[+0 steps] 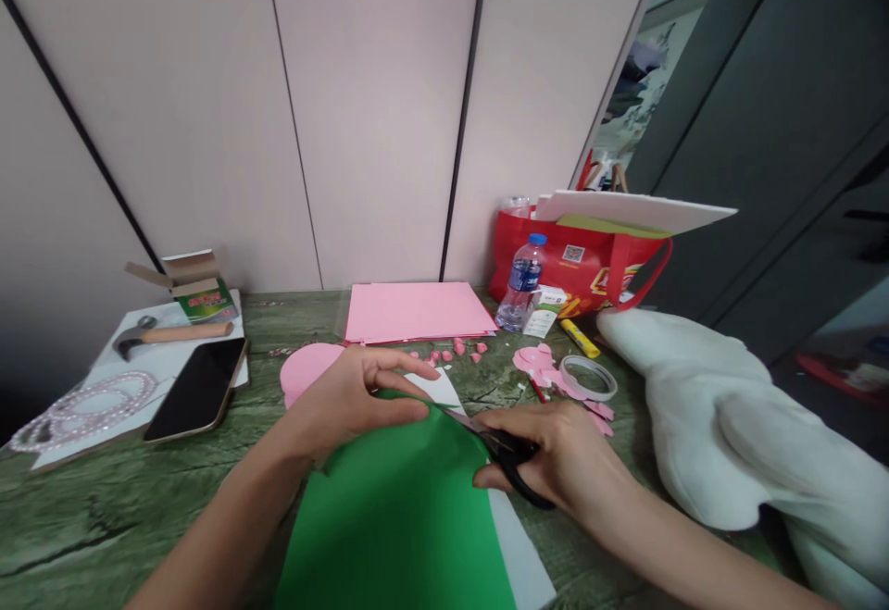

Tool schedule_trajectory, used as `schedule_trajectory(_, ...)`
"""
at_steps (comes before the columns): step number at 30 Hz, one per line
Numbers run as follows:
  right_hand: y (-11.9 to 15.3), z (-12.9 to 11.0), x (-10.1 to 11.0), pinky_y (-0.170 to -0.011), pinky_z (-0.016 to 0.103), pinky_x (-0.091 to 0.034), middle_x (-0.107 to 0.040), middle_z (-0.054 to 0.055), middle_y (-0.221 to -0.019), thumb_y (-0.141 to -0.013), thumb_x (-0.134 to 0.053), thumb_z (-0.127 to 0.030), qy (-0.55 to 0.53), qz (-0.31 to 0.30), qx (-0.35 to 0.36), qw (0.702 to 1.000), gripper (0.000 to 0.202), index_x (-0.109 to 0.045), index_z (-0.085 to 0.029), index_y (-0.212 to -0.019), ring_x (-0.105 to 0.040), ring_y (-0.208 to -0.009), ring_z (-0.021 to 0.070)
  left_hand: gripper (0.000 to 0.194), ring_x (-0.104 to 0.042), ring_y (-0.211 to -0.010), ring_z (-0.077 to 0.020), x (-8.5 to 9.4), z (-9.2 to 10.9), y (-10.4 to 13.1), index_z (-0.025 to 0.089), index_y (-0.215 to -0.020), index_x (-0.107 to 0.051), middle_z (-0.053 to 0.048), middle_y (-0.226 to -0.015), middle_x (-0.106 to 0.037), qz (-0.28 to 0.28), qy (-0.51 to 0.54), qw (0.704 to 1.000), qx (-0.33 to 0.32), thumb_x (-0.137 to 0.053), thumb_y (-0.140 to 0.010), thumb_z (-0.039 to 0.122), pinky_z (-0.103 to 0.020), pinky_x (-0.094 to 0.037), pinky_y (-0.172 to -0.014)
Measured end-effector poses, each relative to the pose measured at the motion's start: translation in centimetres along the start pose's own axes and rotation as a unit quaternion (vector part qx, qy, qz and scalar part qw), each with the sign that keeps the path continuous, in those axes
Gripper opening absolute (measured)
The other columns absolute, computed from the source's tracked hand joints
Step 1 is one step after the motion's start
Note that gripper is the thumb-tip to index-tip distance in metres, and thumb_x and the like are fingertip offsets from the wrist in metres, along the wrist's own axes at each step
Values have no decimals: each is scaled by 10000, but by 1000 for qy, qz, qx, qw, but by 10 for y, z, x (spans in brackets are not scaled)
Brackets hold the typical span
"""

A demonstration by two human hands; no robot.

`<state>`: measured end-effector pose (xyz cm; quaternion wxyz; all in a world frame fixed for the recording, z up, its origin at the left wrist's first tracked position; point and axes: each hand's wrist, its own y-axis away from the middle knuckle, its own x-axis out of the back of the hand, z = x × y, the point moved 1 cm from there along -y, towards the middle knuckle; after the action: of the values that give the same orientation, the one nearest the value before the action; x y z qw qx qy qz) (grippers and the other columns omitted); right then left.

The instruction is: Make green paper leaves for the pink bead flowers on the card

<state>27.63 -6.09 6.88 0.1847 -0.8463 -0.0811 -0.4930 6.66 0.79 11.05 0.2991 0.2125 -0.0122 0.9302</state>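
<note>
Our left hand [347,395] pinches the green sheet [395,513], our right hand [566,448] grips scissors [510,451]; 1 cut looks begun, most seems uncut.

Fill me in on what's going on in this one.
A person is working on green paper with scissors. Their left hand holds the paper near its far edge, while their right hand grips the scissors by the black handles, blades at that edge. A white sheet shows beneath the green paper, and pink sheets lie farther back on the table.
</note>
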Motion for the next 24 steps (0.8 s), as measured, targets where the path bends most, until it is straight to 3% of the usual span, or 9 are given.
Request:
schedule_trajectory(8,-1,2,-4,-458,198,-251,-437,-46,-508,-716,-643,-552,-12,-32,-42,999,387,-674,-167,-684,-370,-484,98,296,-656,-665,-131,-4,-6,-6,176,-940,-676,-27,-807,-741,-2,26,1000,11,-704,-650,228,-187,-458,-531)
schedule_trajectory(15,-3,5,-6,-445,192,-258,-512,-34,-515,-711,-649,-548,-6,-24,-35,999,376,-713,-179,-746,-416,-476,101,296,-632,-636,-117,-4,-11,-9,177,-923,-673,-20,-782,-724,1,37,999,25,-710,-640,255,-191,-458,-536)
schedule_trajectory(20,-4,5,-9,-444,190,-248,-487,-44,-489,-706,-654,-548,6,-20,-45,999,372,-703,-179,-699,-395,-466,95,130,-571,-583,-99,-3,-12,-8,176,-740,-680,12,-670,-677,-4,10,1000,1,-679,-674,288,-185,-416,-502)
schedule_trajectory(24,-5,1,-9,-437,194,-223,-437,-59,-476,-680,-679,-541,16,-25,-58,998,354,-693,-188,-685,-349,-462,91,119,-526,-552,-88,-3,-11,-8,175,-686,-684,28,-612,-629,-12,3,1000,-5,-672,-683,293,-184,-379,-490)
